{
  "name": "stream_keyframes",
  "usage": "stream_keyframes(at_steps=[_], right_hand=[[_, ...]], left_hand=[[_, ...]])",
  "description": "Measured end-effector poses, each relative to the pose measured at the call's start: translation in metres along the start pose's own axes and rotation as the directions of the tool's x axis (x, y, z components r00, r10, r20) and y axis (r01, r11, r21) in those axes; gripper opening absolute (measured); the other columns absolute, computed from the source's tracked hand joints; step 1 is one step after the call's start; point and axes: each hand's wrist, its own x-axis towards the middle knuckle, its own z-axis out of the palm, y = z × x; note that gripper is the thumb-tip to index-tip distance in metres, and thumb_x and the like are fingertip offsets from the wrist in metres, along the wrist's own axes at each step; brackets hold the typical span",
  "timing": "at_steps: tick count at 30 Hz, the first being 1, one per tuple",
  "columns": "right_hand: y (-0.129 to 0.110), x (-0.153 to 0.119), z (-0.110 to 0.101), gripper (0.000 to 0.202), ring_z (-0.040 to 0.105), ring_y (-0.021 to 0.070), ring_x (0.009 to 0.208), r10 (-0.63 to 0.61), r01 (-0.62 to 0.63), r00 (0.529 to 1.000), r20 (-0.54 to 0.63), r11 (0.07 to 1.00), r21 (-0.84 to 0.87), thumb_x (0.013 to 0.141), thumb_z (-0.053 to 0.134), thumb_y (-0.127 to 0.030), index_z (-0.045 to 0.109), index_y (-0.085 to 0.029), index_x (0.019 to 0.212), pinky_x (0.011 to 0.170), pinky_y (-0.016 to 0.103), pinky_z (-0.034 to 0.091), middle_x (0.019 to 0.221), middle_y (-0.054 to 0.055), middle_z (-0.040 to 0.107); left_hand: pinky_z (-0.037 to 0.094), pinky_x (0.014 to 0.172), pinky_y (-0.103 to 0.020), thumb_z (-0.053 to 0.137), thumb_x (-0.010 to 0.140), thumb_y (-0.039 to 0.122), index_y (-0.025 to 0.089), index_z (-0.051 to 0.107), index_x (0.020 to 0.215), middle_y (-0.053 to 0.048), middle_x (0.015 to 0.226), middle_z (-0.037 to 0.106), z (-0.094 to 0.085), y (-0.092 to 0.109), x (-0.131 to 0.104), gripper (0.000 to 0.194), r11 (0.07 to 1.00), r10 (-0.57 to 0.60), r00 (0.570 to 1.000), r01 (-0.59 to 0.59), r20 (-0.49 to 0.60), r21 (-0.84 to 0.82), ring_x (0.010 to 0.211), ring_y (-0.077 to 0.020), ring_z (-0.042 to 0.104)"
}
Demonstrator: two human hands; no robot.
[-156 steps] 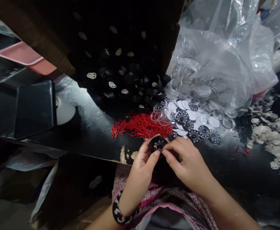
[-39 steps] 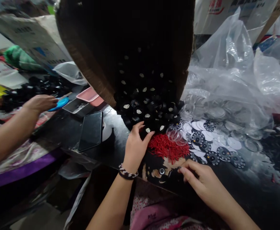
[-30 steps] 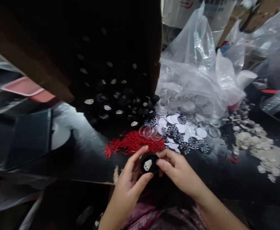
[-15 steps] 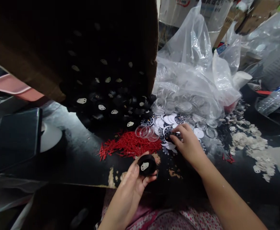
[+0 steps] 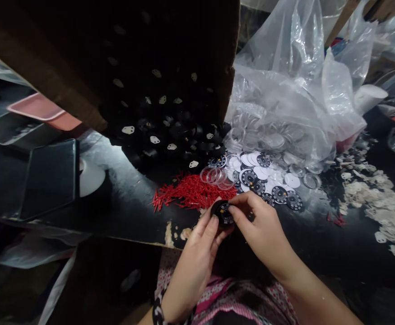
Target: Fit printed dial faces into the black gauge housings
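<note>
A black round casing (image 5: 215,208) is gripped in my left hand (image 5: 195,246), just in front of the table's middle. Pinched by my right hand (image 5: 260,225), a black printed dial disc (image 5: 225,216) with small orange marks lies at the mouth of the casing. Whether the disc is fully seated I cannot tell, as fingers cover part of it. Beyond the hands lie several loose dial discs (image 5: 279,194), black-faced or white-backed. A heap of thin red plastic pieces (image 5: 187,192) is just past my left hand, with clear rings (image 5: 214,176) at its edge.
A big cardboard box (image 5: 230,90) lies open toward me, black casings with pale plates (image 5: 155,140) spilling out. Clear round covers (image 5: 271,140) sit by a plastic bag (image 5: 285,95). Small whitish plates (image 5: 369,194) are heaped right. A dark flat panel (image 5: 50,178) and pink tray (image 5: 38,106) are left.
My right hand has come back from the disc pile with a dial disc and met the casing in my left hand. The view has shifted, so the table appears further left.
</note>
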Motion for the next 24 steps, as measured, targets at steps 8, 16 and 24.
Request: stream_keyframes(at_steps=[8, 16, 24], right_hand=[[0.005, 0.003, -0.002, 0.007, 0.058, 0.0129, 0.063, 0.146, -0.140, 0.983, 0.112, 0.988, -0.059, 0.086, 0.058, -0.023, 0.052, -0.021, 0.082, 0.057, 0.024, 0.044, 0.073, -0.003, 0.061], [0.011, -0.020, -0.006, 0.010, 0.057, 0.0138, 0.069, 0.184, -0.173, 0.959, 0.214, 0.982, -0.072, 0.083, 0.060, -0.023, 0.053, -0.021, 0.091, 0.061, 0.025, 0.044, 0.082, -0.001, 0.062], [0.012, -0.021, -0.005, 0.018, 0.062, 0.0176, 0.088, -0.011, 0.071, 0.953, 0.303, 0.979, -0.190, 0.090, 0.053, -0.015, 0.061, -0.021, 0.106, 0.078, 0.029, 0.045, 0.098, 0.003, 0.068]], left_hand=[[0.049, 0.103, -0.035, 0.062, 0.088, 0.042, 0.032, 0.062, 0.127, -0.002, 0.137, 0.060, -0.012, -0.008, 0.004, 0.041, 0.978, 0.012, 0.997, -0.028, 0.081, 0.205, 0.127, -0.0250, 0.054], [0.044, 0.105, -0.036, 0.068, 0.083, 0.028, 0.026, 0.069, 0.114, -0.005, 0.125, 0.068, -0.018, -0.005, -0.009, 0.032, 0.921, 0.015, 0.995, -0.054, 0.103, 0.387, 0.120, -0.0247, 0.059], [0.047, 0.100, -0.036, 0.071, 0.078, 0.025, 0.024, 0.070, 0.109, -0.005, 0.113, 0.072, -0.032, -0.001, -0.017, 0.031, 0.918, 0.027, 1.000, -0.022, -0.006, 0.396, 0.112, -0.0262, 0.063]])
